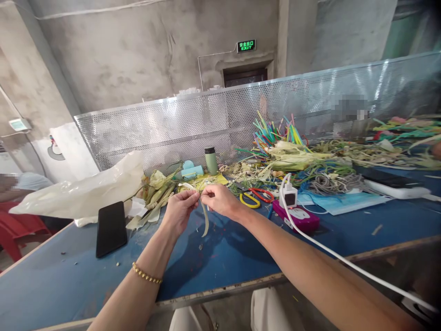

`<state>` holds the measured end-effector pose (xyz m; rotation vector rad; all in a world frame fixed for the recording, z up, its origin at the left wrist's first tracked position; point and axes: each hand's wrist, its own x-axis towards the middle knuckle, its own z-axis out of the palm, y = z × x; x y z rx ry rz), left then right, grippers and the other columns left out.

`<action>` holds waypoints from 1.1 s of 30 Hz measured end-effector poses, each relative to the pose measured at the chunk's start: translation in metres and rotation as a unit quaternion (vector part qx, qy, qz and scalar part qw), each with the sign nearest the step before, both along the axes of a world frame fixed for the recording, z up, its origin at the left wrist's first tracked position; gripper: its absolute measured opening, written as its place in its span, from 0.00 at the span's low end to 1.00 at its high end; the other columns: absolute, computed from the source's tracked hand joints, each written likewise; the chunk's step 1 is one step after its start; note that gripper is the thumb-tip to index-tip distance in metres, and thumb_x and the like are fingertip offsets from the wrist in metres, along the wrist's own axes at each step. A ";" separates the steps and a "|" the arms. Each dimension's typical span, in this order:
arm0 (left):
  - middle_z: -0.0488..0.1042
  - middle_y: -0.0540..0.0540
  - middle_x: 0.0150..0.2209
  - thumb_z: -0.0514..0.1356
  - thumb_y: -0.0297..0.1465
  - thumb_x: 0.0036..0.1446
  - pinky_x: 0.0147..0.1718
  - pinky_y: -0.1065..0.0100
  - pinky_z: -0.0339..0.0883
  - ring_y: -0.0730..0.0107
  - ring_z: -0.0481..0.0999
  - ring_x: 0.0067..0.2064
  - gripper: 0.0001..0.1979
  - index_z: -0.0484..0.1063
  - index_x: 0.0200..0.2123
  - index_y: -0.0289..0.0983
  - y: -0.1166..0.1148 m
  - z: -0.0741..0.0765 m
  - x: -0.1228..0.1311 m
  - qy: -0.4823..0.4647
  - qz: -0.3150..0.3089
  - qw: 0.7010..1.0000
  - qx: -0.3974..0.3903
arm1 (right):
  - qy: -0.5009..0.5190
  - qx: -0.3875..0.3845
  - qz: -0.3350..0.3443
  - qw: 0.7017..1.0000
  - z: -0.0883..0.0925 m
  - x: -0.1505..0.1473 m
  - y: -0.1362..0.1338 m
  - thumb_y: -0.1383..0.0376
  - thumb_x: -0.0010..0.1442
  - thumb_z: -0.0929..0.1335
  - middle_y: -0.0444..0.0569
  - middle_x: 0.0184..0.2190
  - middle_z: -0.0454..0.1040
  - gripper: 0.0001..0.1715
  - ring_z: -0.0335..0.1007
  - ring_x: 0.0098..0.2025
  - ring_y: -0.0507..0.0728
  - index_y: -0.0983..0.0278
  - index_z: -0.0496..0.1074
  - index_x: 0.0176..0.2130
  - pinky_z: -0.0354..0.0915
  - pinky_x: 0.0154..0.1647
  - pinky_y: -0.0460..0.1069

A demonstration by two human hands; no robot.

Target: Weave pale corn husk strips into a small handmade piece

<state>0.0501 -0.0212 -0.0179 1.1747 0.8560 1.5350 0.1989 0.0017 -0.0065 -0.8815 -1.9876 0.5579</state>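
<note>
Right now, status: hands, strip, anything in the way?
Left hand and right hand close together, pinching pale strip. Strip's tail hanging down. Yellow handle beside right wrist; nothing seen blocking the hands.

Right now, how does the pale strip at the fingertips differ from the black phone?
The pale strip is narrow and curved; the black phone is broad and straight-edged.
The strip is held between the left hand and right hand, its tail hanging; the phone lies on the blue table.
Both are longer than wide.
</note>
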 end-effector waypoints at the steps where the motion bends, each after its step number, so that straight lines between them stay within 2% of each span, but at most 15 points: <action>1: 0.71 0.50 0.21 0.75 0.32 0.33 0.25 0.75 0.60 0.81 0.66 0.23 0.16 0.76 0.24 0.30 0.000 0.000 0.000 0.002 0.005 1.000 -0.001 | -0.004 0.006 0.005 1.000 0.001 0.000 -0.002 0.72 0.53 0.66 0.41 0.15 0.64 0.12 0.58 0.22 0.50 0.64 0.66 0.20 0.51 0.25 0.46; 4: 0.71 0.50 0.21 0.75 0.33 0.32 0.25 0.75 0.60 0.81 0.66 0.22 0.17 0.76 0.24 0.29 -0.001 0.001 -0.002 0.002 0.017 1.000 -0.005 | -0.022 0.040 0.023 0.999 0.002 -0.001 -0.005 0.73 0.54 0.65 0.40 0.17 0.62 0.13 0.55 0.22 0.49 0.64 0.63 0.20 0.50 0.26 0.46; 8: 0.72 0.49 0.22 0.76 0.35 0.31 0.25 0.74 0.61 0.81 0.67 0.22 0.18 0.76 0.23 0.29 -0.001 0.003 -0.004 0.005 0.022 1.000 -0.012 | -0.041 0.104 0.011 0.994 0.002 -0.003 -0.006 0.73 0.54 0.65 0.39 0.19 0.59 0.14 0.51 0.23 0.48 0.64 0.59 0.21 0.47 0.26 0.46; 11: 0.71 0.50 0.20 0.76 0.35 0.30 0.24 0.74 0.60 0.80 0.66 0.21 0.18 0.76 0.23 0.29 -0.001 0.003 -0.004 0.000 0.028 1.000 -0.002 | -0.045 0.075 0.009 0.996 0.001 -0.003 -0.006 0.71 0.57 0.65 0.40 0.19 0.60 0.14 0.52 0.24 0.48 0.65 0.62 0.21 0.48 0.26 0.46; 15: 0.71 0.50 0.19 0.76 0.34 0.31 0.25 0.73 0.60 0.78 0.67 0.22 0.17 0.76 0.23 0.31 0.001 0.004 -0.005 -0.033 0.020 0.999 -0.005 | -0.048 0.037 0.002 0.998 -0.003 -0.004 -0.006 0.61 0.58 0.68 0.41 0.19 0.63 0.16 0.55 0.23 0.49 0.65 0.65 0.22 0.49 0.25 0.46; 21: 0.71 0.49 0.19 0.74 0.34 0.35 0.25 0.72 0.59 0.77 0.67 0.22 0.15 0.76 0.22 0.30 0.002 0.002 -0.005 -0.010 0.001 1.000 0.013 | -0.068 0.076 -0.011 0.995 -0.007 -0.009 -0.008 0.67 0.64 0.62 0.44 0.19 0.69 0.18 0.60 0.23 0.49 0.66 0.69 0.24 0.51 0.27 0.46; 28: 0.69 0.49 0.17 0.73 0.38 0.35 0.24 0.70 0.57 0.75 0.66 0.20 0.17 0.74 0.21 0.31 0.005 -0.004 -0.002 -0.004 0.020 0.999 0.027 | -0.062 0.077 -0.001 0.995 -0.015 -0.015 -0.005 0.70 0.63 0.63 0.48 0.27 0.77 0.16 0.70 0.31 0.53 0.66 0.73 0.26 0.56 0.34 0.46; 33: 0.68 0.50 0.17 0.74 0.37 0.34 0.23 0.71 0.56 0.77 0.65 0.20 0.17 0.74 0.20 0.31 0.005 -0.006 0.000 -0.027 0.020 0.999 0.025 | -0.059 0.081 -0.004 0.995 -0.019 -0.017 -0.003 0.69 0.62 0.63 0.48 0.27 0.78 0.15 0.71 0.32 0.53 0.65 0.74 0.27 0.58 0.34 0.46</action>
